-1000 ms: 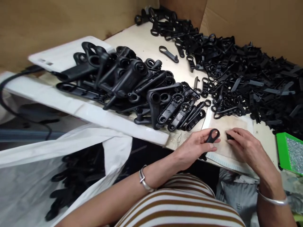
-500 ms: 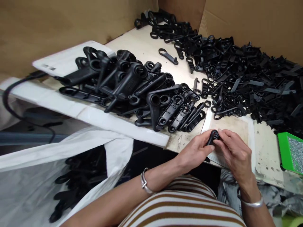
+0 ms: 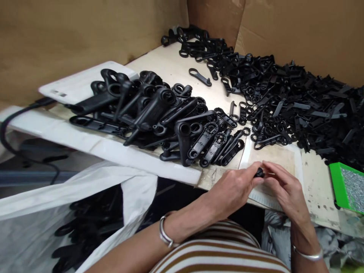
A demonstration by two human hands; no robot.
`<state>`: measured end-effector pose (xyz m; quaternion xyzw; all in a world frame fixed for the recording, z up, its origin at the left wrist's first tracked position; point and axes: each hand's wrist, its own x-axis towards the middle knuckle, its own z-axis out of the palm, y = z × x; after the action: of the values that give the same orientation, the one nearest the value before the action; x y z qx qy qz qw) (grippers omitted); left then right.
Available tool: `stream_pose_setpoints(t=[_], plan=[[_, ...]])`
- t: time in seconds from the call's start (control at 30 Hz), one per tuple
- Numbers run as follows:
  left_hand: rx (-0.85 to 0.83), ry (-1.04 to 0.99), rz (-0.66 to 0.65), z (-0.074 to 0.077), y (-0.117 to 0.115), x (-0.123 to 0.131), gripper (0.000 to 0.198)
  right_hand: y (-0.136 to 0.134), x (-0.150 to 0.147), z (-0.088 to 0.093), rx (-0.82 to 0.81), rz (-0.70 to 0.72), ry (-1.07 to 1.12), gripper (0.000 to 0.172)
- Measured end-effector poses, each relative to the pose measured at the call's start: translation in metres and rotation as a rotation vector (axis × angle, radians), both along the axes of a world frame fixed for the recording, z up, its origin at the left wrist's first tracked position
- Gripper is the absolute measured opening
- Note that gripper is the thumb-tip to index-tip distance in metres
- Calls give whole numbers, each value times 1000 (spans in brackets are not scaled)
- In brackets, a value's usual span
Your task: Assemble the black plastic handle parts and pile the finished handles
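My left hand [image 3: 234, 189] is closed round a small black plastic part [image 3: 259, 173]. Most of that part is hidden in the fingers, and only its ridged end shows. The fingertips and thumb of my right hand [image 3: 286, 187] close on the exposed end from the right. Both hands are over the front edge of a worn, pale work mat [image 3: 287, 157]. Just beyond them lie black plastic arm-shaped parts with ring ends [image 3: 217, 146], some with their ribbed insides facing up.
A larger heap of black parts [image 3: 284, 94] spreads along the cardboard wall [image 3: 301, 34]. To the right is a green tray [image 3: 337, 185] of small metal pieces. A white device with a cable [image 3: 82, 81] sits at left, above an open white bag [image 3: 139, 193] containing black parts.
My left hand has turned over the part, back of the hand now upward, so less of the part shows. My right fingers have spread a little. The view has tilted slightly up.
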<state>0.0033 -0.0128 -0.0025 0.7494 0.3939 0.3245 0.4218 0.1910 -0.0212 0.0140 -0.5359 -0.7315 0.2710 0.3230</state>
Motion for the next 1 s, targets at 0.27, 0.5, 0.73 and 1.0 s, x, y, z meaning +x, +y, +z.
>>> stream_pose_setpoints(t=[0.27,0.5,0.73,1.0], plan=[[234,84,102,-8,0,-3,35,17,-11,-2,-117,113,-88,33],[872,554,407,0,9,-11,20,80,13,15,437,-74,-896,31],[768,816,538,0,38,-17,30,86,40,9,505,-149,-602,27],[507,98,319,11,24,-16,29,14,14,13,-315,86,62,26]])
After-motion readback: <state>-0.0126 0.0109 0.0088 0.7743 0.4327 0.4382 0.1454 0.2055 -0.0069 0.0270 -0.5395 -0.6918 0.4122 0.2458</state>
